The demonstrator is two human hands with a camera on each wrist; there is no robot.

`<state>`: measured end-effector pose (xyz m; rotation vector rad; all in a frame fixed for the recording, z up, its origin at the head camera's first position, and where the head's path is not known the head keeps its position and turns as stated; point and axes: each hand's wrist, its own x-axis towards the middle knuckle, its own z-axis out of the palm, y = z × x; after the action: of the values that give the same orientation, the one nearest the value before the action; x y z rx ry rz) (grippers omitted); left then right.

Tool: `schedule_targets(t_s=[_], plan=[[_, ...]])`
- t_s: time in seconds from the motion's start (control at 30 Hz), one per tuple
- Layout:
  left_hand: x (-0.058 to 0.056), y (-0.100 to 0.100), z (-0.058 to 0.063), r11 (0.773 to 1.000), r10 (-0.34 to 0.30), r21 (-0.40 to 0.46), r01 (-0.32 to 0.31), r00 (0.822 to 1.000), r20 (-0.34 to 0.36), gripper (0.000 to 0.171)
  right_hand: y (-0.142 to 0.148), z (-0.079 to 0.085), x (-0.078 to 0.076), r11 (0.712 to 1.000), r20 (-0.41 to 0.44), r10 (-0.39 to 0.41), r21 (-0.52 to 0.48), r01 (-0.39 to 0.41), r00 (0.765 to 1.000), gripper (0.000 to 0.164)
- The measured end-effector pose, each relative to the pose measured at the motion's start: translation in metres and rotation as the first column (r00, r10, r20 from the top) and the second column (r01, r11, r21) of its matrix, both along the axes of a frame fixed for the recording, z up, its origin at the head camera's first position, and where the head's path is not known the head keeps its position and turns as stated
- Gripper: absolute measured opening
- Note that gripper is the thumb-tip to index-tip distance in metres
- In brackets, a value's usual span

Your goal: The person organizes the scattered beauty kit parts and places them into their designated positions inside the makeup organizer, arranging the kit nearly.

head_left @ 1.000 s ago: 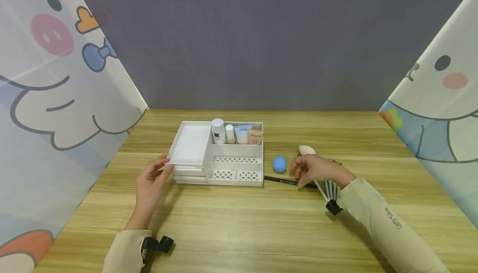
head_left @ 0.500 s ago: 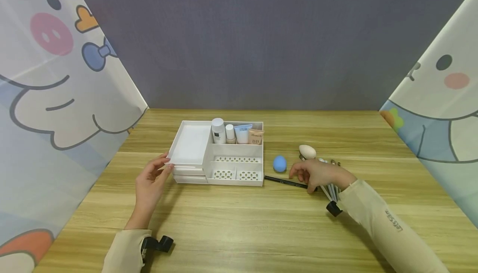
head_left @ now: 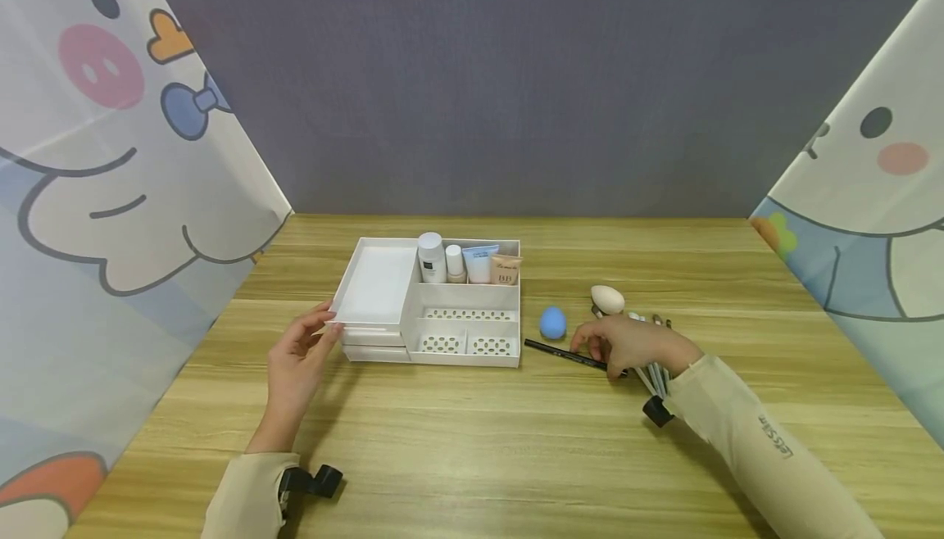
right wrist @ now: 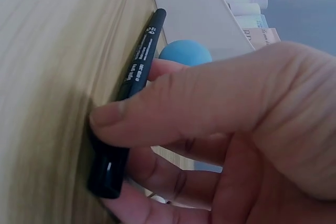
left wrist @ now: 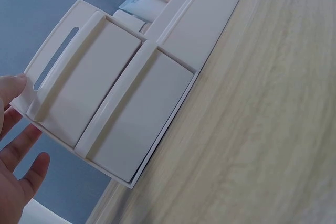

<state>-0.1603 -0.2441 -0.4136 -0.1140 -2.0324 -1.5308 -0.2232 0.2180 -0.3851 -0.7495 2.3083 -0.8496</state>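
A white makeup organizer (head_left: 463, 303) stands on the wooden table, with two drawers facing front at its left. My left hand (head_left: 298, 359) holds its front left corner, thumb on the front edge and fingers along the side; the left wrist view shows the drawers (left wrist: 139, 116) shut. To the right, my right hand (head_left: 627, 342) pinches a slim black makeup pen (head_left: 549, 350) with small white print. In the right wrist view, the thumb lies across the pen (right wrist: 143, 59), with fingers on its other side. A blue makeup sponge (head_left: 552, 323) sits just behind the pen.
A cream sponge (head_left: 608, 300) lies beyond my right hand. Several makeup brushes (head_left: 655, 375) lie partly hidden under that hand. The organizer's back row holds a white bottle (head_left: 431, 259), a smaller bottle (head_left: 455, 264), a blue tube (head_left: 480, 264) and a beige BB tube (head_left: 505, 270).
My right hand slid slightly right along the pen and now pinches it nearer its right end. The pen's left end has shifted a little up and away from the organizer. The left hand stayed put.
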Motion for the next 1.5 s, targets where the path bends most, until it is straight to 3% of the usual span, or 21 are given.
schedule_targets(t_s=[0.5, 0.87, 1.23, 1.5], plan=[[0.001, 0.001, 0.002, 1.000, 0.005, -0.004, -0.005, 1.000, -0.007, 0.015, 0.015, 0.007, 0.001, 0.993, -0.073, 0.073, -0.089, -0.079, 0.995, 0.047], [0.001, 0.000, 0.001, 1.000, 0.008, -0.005, -0.008, 1.000, 0.010, 0.016, 0.017, 0.022, 0.003, 0.990, -0.183, 0.052, -0.123, -0.075, 0.982, 0.036], [0.002, 0.002, 0.003, 1.000, -0.018, 0.020, 0.019, 1.000, -0.022, 0.017, 0.009, 0.030, 0.006, 0.985, -0.207, -0.088, -0.166, 0.054, 0.974, 0.029], [0.001, 0.001, 0.003, 1.000, -0.017, 0.015, 0.018, 0.999, -0.027, 0.016, -0.007, 0.028, 0.006, 0.948, -0.226, -0.245, -0.261, 0.184, 0.943, 0.025]])
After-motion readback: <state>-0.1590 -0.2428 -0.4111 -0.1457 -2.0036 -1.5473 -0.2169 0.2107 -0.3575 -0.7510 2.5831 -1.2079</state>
